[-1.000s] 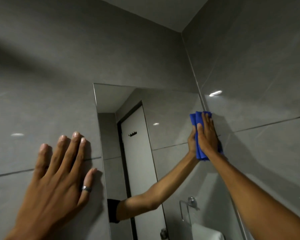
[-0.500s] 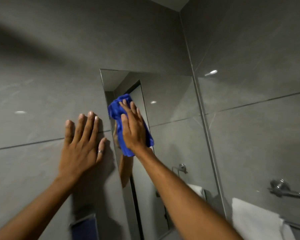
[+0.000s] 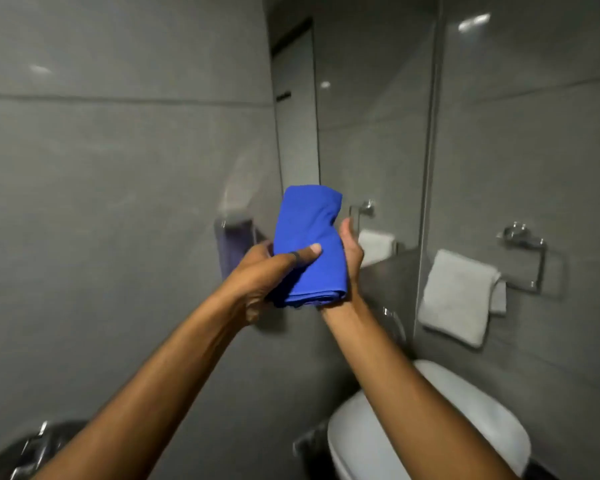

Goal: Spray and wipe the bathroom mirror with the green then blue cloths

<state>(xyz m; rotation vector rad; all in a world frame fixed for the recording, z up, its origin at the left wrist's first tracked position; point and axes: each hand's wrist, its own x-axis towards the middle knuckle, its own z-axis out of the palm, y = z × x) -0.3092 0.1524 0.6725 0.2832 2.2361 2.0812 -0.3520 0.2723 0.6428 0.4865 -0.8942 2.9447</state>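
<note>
A folded blue cloth (image 3: 309,244) stands upright between both hands, held away from the glass. My left hand (image 3: 264,275) grips its lower left side, with the thumb pressed across the front. My right hand (image 3: 350,258) holds its right side from behind. The tall narrow mirror (image 3: 371,116) hangs on the grey tiled wall behind the cloth and reflects a door and a towel. No green cloth or spray bottle is in view.
A white towel (image 3: 458,296) hangs from a chrome holder (image 3: 523,237) on the right wall. Below it is a white toilet lid (image 3: 430,431). A soap dispenser (image 3: 234,244) is fixed to the left wall. At the bottom left sits a dark basin with a chrome tap (image 3: 32,448).
My right hand has come off the mirror with the blue cloth. My left hand has left the wall and taken hold of the cloth. The view has tilted down.
</note>
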